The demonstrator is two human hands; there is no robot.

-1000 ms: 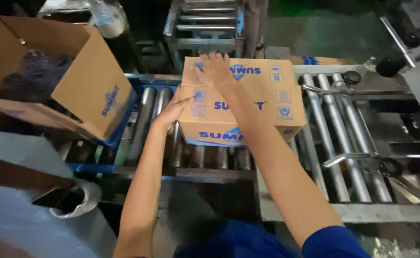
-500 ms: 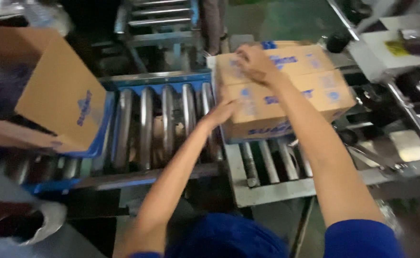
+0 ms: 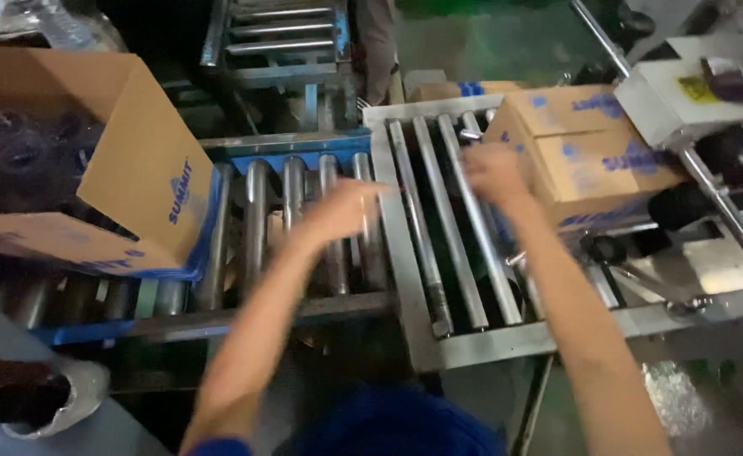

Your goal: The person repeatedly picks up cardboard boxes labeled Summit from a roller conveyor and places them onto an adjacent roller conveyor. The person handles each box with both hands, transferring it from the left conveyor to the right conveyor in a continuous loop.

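The closed brown cardboard box with blue print point(image 3: 587, 148) is sitting on the far right end of the steel roller conveyor point(image 3: 447, 245), its right side lying under the grey metal machine housing point(image 3: 684, 105). The right hand point(image 3: 494, 169) is reaching out beside the box's left face; it is blurred, so I cannot tell whether the fingers are touching the cardboard, but they are looking loosely spread and are gripping nothing. The left hand point(image 3: 346, 207) is hovering open above the rollers near the blue-framed roller section point(image 3: 295, 211), well apart from the box, palm down, holding nothing. On the left, an open brown cardboard carton with blue lettering point(image 3: 147, 181) is lying tilted on those rollers, with dark round objects point(image 3: 25, 156) showing inside; they are too blurred to identify. Another roller track point(image 3: 283, 34) is running away at the top
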